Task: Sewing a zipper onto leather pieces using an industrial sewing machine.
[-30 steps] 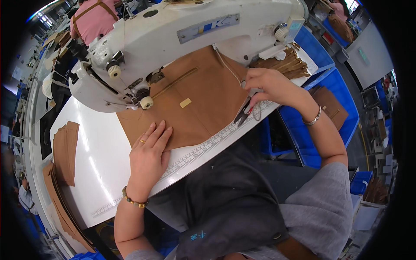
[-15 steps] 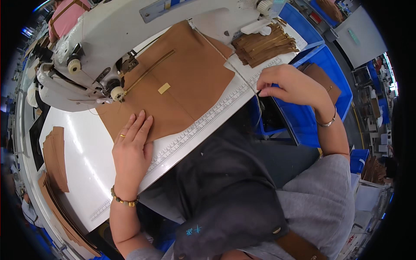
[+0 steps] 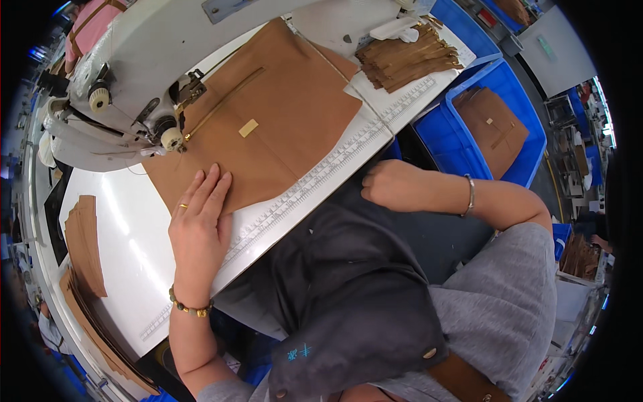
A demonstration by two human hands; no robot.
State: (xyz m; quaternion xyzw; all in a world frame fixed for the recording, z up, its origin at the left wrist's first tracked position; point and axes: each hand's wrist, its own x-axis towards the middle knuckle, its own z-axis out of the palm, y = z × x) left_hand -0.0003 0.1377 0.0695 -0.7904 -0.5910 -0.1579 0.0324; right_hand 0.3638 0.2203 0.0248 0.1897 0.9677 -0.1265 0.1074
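My left hand point(image 3: 202, 224) lies flat, fingers stretched out, on the near left corner of a brown leather-like panel point(image 3: 305, 114). The panel rests on the white table under the head of a sewing machine point(image 3: 130, 94). A narrow zipper-like strip point(image 3: 226, 100) runs along the panel toward the needle area, and a small yellow rectangle point(image 3: 248, 128) sits beside it. My right hand point(image 3: 400, 185) is closed, away from the panel, just off the table's front edge above my dark apron. Whatever its curled fingers may hold is hidden.
Zipper strips point(image 3: 408, 57) are piled at the far right of the table. A blue bin point(image 3: 462, 137) beside it holds brown panels point(image 3: 492, 127). More brown pieces point(image 3: 84, 244) lie at the left. A printed ruler point(image 3: 321, 167) follows the table's front edge.
My right hand has moved left and toward me from the table's right corner, uncovering the bin's panels. My left hand stays on the panel. The whole view has shifted slightly.
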